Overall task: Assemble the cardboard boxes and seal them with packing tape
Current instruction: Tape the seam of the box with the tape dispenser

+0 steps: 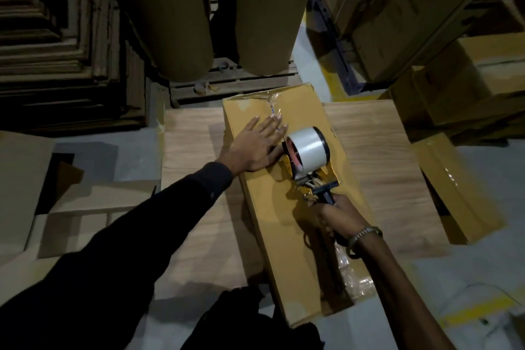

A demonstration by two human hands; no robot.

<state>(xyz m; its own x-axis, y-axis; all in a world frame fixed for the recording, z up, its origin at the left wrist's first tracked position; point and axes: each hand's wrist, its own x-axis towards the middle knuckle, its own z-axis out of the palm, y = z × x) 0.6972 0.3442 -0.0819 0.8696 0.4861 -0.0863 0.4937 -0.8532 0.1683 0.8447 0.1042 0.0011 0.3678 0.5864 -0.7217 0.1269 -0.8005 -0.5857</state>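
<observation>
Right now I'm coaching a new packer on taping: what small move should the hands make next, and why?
Probably draw the tape dispenser with its white roll further toward the body along the long yellow-brown cardboard box. Shiny tape shows only at the far end, the right hand grips the black handle, and the left hand lies flat on the box, steadying it.

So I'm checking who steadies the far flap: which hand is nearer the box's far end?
Left. The left hand lies flat on the cardboard box near its far end, beside the tape roll. The right hand grips the tape dispenser's handle around mid-box.
</observation>
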